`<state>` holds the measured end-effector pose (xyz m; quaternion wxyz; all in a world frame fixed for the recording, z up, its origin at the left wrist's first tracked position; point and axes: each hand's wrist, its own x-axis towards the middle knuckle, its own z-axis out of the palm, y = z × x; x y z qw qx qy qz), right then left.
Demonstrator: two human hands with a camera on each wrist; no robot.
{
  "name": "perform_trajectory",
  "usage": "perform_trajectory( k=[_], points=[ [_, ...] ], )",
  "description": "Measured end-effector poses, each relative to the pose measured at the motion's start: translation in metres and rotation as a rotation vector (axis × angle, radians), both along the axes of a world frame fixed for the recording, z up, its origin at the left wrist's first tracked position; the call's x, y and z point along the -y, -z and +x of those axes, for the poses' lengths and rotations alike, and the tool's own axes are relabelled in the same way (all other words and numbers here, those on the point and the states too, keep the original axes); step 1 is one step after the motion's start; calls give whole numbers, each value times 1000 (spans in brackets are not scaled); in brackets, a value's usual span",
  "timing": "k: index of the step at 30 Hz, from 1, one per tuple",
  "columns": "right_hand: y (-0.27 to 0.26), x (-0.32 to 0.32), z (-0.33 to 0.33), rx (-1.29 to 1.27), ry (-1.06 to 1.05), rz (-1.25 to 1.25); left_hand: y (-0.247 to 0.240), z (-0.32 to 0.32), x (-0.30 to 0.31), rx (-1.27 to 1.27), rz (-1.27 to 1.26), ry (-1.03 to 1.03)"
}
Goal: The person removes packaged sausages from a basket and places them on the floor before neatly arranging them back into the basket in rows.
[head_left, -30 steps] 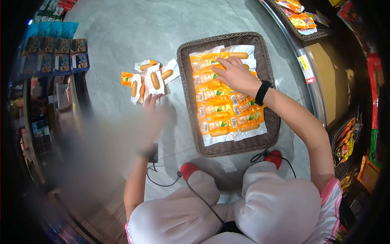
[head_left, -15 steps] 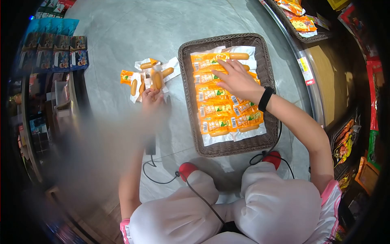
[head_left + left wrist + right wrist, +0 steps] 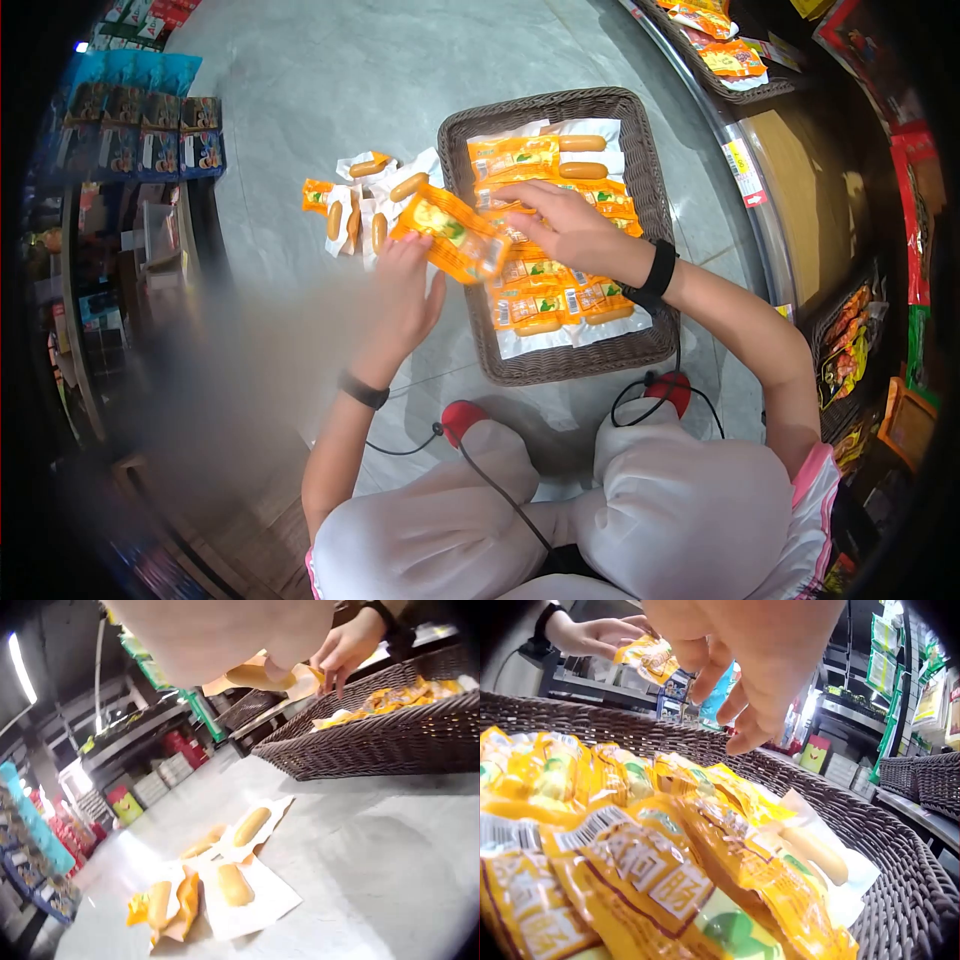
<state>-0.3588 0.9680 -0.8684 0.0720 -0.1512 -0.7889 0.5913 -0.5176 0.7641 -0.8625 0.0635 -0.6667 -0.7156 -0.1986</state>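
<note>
My left hand (image 3: 403, 300) pinches one orange sausage packet (image 3: 450, 232), its printed side up, over the left rim of the wicker basket (image 3: 462, 330). My right hand (image 3: 570, 225) hangs over the basket with loosely bent fingers, its fingertips right at the packet's right end. In the right wrist view those fingers (image 3: 742, 720) hover above rows of orange sausage packets (image 3: 630, 855). A small pile of similar packets (image 3: 232, 885) lies on the floor beside the basket, mostly with clear sides up showing sausages.
Shelves with hanging blue packs (image 3: 130, 75) line the left side. Along the right runs a shelf edge with a price tag (image 3: 742, 170) and another basket of packets (image 3: 735, 60). Black cables (image 3: 400, 450) trail by the red shoes (image 3: 462, 420).
My left hand has lifted a packet off the floor pile and brought it right, to the basket's rim. My right hand has drawn back left and down from the top rows.
</note>
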Motion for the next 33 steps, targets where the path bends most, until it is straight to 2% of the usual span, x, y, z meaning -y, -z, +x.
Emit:
perform_trajectory(
  k=[3, 7, 10, 13, 16, 17, 19, 22, 25, 28, 33],
  points=[
    [2, 7, 3, -293, -29, 270, -7, 12, -5, 150, -69, 93],
    [-4, 10, 10, -54, -106, -425, -18, 28, -15, 430, -160, 159],
    [-2, 11, 18, 206, -119, -850, -14, 37, -17, 786, -198, 47],
    [6, 12, 17, 68, -56, -913, -8, 44, -20, 1160, -136, -17],
    [2, 1, 19, 82, 52, -807, -14, 34, -16, 1746, -399, -110],
    [-3, -1, 19, 98, 89, -832, -11, 34, -16, 1840, -368, -80],
    [-14, -5, 20, 132, 165, -879, -15, 37, -22, 1763, -394, -191],
    [5, -2, 19, 117, 109, -455, -11, 34, -24, 1635, -415, -242],
    [-5, 11, 34, -76, -58, 591, -8, 30, -20, 1577, -486, -241],
    [-7, 21, 42, -123, -294, 610, -8, 29, -17, 1569, -611, -218],
    [-16, 19, 38, -134, -340, 633, -16, 34, -20, 1609, -594, -307]
  ],
)
